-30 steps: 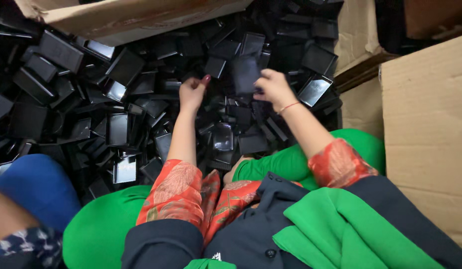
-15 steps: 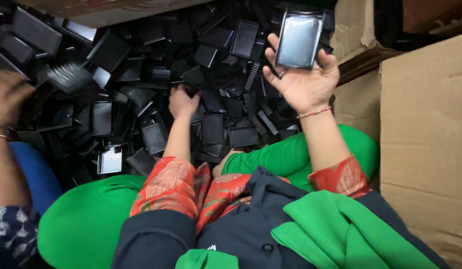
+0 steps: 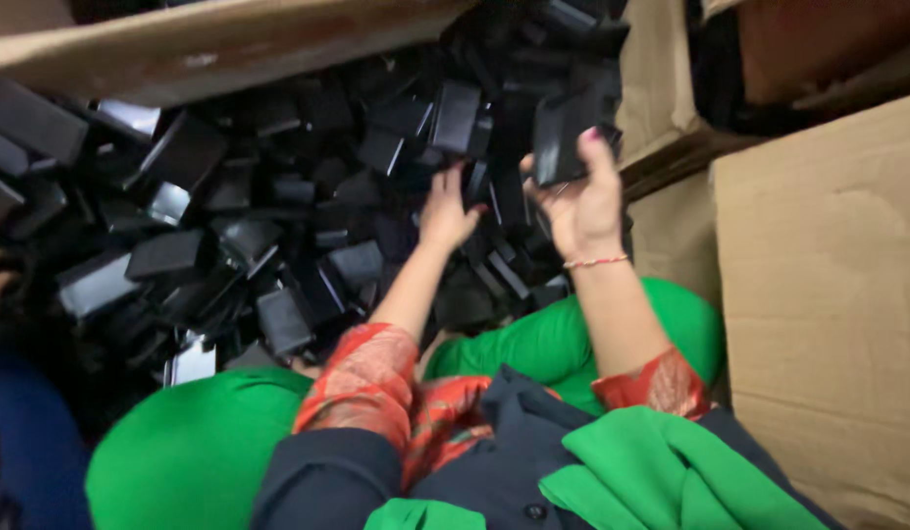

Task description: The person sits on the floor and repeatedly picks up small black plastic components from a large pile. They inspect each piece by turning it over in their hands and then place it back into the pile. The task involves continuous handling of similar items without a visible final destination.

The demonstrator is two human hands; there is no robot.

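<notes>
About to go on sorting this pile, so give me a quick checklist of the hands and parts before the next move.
1. Right hand grips one black rectangular part: ok.
2. Part lifted above the pile of black parts: ok.
3. Left hand down in the pile: ok; whether it grips anything: cannot tell.
4. Picture sharp enough to judge the part's condition: not ok, blurred.
5. Cardboard box at the right clear of both hands: ok.

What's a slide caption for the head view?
Seated person's right hand lifts a black rectangular case while the left hand digs into a pile of black cases.
</notes>
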